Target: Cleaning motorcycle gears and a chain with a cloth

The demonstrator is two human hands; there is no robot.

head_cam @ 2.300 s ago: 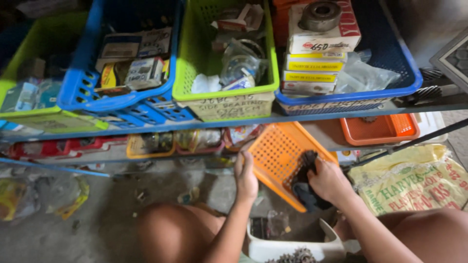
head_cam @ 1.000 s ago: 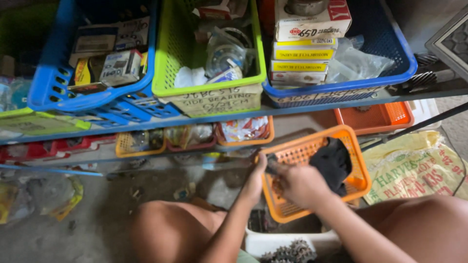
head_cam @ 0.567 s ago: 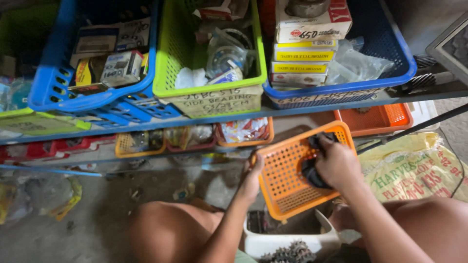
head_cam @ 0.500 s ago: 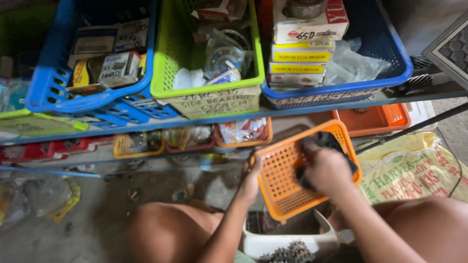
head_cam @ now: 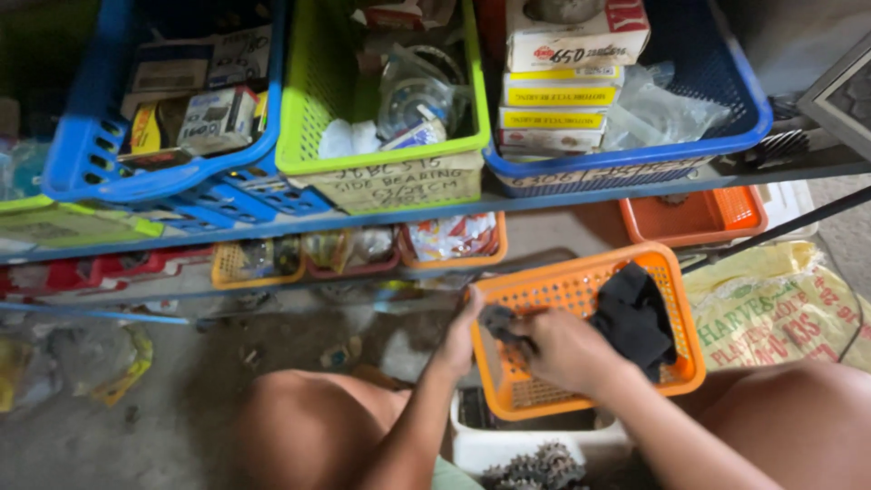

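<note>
**Inspector A:** What did the hands have hold of?

**Inspector B:** The left hand was closed on the left rim of the orange basket, thumb over the edge. The right hand lay inside that basket, fingers curled shut around a small dark part near the basket's left wall. A black cloth lay bunched against the basket's right side.

**Inspector A:** Where was the basket itself?

**Inspector B:** Held tilted above a white tub, between the person's knees, just below the front edge of the shelf.

**Inspector A:** Packages and labels?

**Inspector B:** On the shelf, a blue crate at the right end carried a stack of flat boxes, white on top, yellow beneath, beside clear plastic bags. The green crate in the middle bore a hand-lettered cardboard label on its front. The left blue crate held small printed cartons. A yellow printed sack lay on the floor at right.
</note>
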